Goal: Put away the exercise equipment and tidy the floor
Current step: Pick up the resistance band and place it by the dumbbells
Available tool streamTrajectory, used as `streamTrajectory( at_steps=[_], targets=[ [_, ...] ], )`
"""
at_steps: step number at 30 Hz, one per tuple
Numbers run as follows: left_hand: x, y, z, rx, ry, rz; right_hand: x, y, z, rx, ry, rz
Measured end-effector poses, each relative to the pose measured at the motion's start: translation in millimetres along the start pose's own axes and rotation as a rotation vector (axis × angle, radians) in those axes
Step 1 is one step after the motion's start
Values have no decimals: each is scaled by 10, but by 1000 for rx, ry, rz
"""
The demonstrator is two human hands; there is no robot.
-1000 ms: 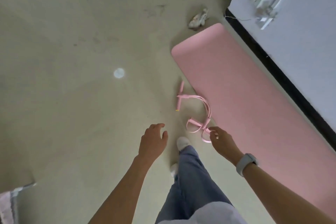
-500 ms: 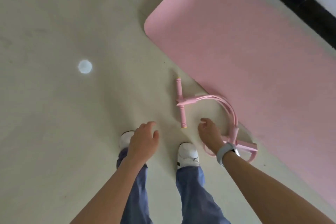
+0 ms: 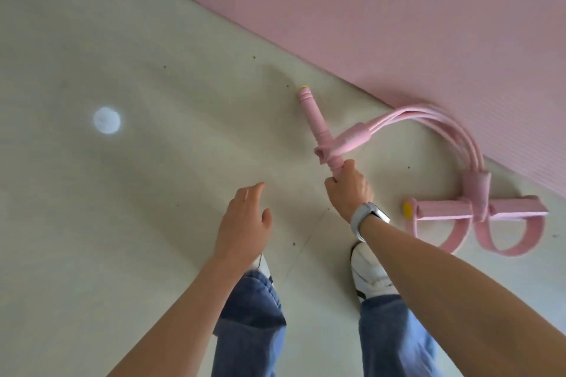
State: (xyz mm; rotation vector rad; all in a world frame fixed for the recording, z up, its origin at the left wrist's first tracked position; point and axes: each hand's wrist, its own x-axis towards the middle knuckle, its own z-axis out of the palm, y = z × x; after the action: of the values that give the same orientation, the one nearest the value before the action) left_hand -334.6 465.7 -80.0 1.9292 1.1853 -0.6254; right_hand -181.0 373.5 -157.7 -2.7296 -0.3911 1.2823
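Observation:
A pink pedal resistance band (image 3: 441, 124) lies on the pale floor beside a pink exercise mat (image 3: 382, 15). Its handle bar (image 3: 315, 122) points up and left, and my right hand (image 3: 349, 190) grips the bar's near end, a white watch on the wrist. The tubes curve right to the foot bar with two loop straps (image 3: 477, 217), which rests on the floor at the mat's edge. My left hand (image 3: 245, 220) hovers open over the floor, left of the handle, holding nothing.
The mat fills the upper right of the view. My two feet in white shoes (image 3: 367, 272) stand just below the band. A round light spot (image 3: 106, 120) shows on the floor at left, and small dark specks are scattered around.
I have bent closer to the floor. My right hand has moved from beside the handle bar onto it and closed around its near end. The left hand stays open.

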Motion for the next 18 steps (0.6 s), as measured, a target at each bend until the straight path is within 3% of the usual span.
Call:
streamTrajectory(
  at_steps=[3, 7, 11, 15, 18],
  targets=[
    [-182, 313, -234, 141, 71, 130, -485, 16, -389, -23, -33, -61],
    [-559, 901, -573, 551, 226, 463, -1276, 234, -1093, -51, -81, -238],
    [-816, 1411, -737, 750, 238, 762, -1830, 596, -1609, -8, -91, -352],
    [-839, 1529, -667, 769, 43, 799, -1981, 993, -1826, -13, 138, -436],
    [-765, 1601, -446, 705, -13, 748, -1722, 1371, -1775, 240, 285, -272]
  ],
)
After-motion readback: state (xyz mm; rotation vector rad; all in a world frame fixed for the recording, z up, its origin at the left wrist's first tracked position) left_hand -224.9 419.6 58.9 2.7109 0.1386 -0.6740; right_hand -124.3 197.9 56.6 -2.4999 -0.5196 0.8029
